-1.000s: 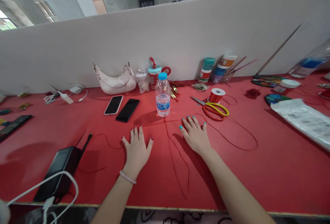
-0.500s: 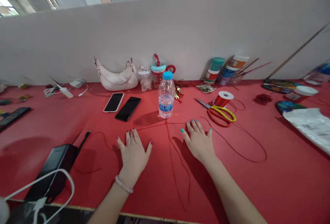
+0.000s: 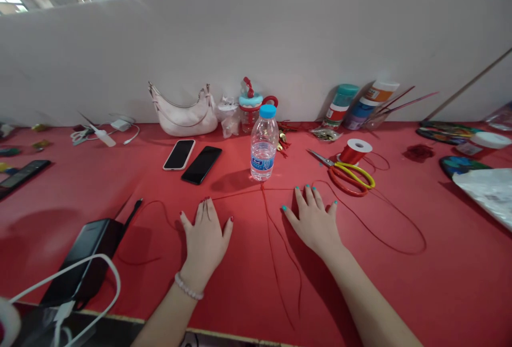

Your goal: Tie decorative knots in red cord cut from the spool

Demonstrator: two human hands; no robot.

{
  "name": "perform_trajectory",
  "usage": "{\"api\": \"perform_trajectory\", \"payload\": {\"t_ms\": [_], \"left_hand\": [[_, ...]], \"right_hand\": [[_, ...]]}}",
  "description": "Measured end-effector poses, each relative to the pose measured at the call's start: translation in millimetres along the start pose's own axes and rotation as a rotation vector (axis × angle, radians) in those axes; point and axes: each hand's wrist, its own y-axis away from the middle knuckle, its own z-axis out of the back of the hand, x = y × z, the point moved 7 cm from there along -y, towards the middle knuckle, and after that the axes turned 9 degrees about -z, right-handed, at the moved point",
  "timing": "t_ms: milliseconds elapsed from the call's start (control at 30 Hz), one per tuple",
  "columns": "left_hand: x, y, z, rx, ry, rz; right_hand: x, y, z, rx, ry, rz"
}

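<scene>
My left hand (image 3: 206,237) lies flat on the red table (image 3: 440,288), fingers spread, dark red nails, a bead bracelet at the wrist. My right hand (image 3: 314,220) also rests flat with fingers apart and turquoise nails. Thin red cord (image 3: 276,251) runs across the table under both sets of fingertips, crossing between them just below a water bottle (image 3: 263,144) with a blue cap. More cord loops off to the right (image 3: 400,230). Neither hand holds anything.
Two phones (image 3: 192,159) lie left of the bottle. Red and yellow scissors (image 3: 348,174) and a red spool (image 3: 355,151) sit to the right. A pink bag (image 3: 182,113), cups and jars line the white partition. A black power bank (image 3: 82,261) with white cable sits near left.
The view has shifted a little; both hands stay flat on the table in about the same place, the right hand's fingers slightly more spread.
</scene>
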Motion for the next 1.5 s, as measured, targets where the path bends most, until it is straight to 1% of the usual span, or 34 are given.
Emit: {"api": "perform_trajectory", "payload": {"t_ms": [100, 200, 300, 400, 500, 600, 667, 767, 833, 933, 1033, 1100, 1167, 1267, 1400, 1500], "left_hand": [[3, 3, 0.2, 0.006, 0.03, -0.006], [2, 4, 0.2, 0.01, 0.041, -0.012], [-1, 5, 0.4, 0.015, 0.049, -0.025], [-3, 6, 3.2, 0.011, 0.048, -0.026], [3, 9, 9.2, 0.009, 0.026, -0.022], [23, 17, 17.5, -0.005, -0.02, -0.017], [44, 26, 20.6, -0.012, -0.044, -0.015], [74, 42, 18.8, -0.009, -0.082, -0.026], [86, 53, 15.4, -0.015, -0.081, -0.072], [95, 74, 11.4, -0.038, -0.047, -0.11], [99, 94, 11.5, -0.074, 0.003, -0.095], [102, 103, 12.5, -0.079, 0.024, -0.068], [105, 107, 12.4, -0.059, 0.022, -0.035], [109, 105, 8.4, -0.008, 0.009, -0.018], [116, 100, -1.1, 0.02, 0.053, -0.086], [126, 106, -9.0, 0.041, 0.088, -0.106]], "right_hand": [[3, 7, 0, -0.055, -0.011, 0.05], [12, 17, 3, -0.061, -0.075, 0.199], [21, 26, 2, -0.007, -0.126, 0.34], [23, 29, -1, 0.058, -0.144, 0.384], [22, 32, -2, 0.105, -0.156, 0.424], [23, 39, 1, 0.14, -0.159, 0.501], [26, 50, 5, 0.145, -0.161, 0.574], [30, 69, 7, 0.125, -0.174, 0.677], [27, 81, 4, 0.113, -0.172, 0.699], [18, 97, -4, 0.119, -0.161, 0.717], [10, 114, -7, 0.13, -0.172, 0.768], [6, 123, -7, 0.136, -0.168, 0.777], [3, 131, -8, 0.141, -0.151, 0.771], [2, 139, -12, 0.138, -0.128, 0.775], [1, 144, -18, 0.096, -0.12, 0.776], [-1, 145, -20, 0.071, -0.119, 0.776]]}}
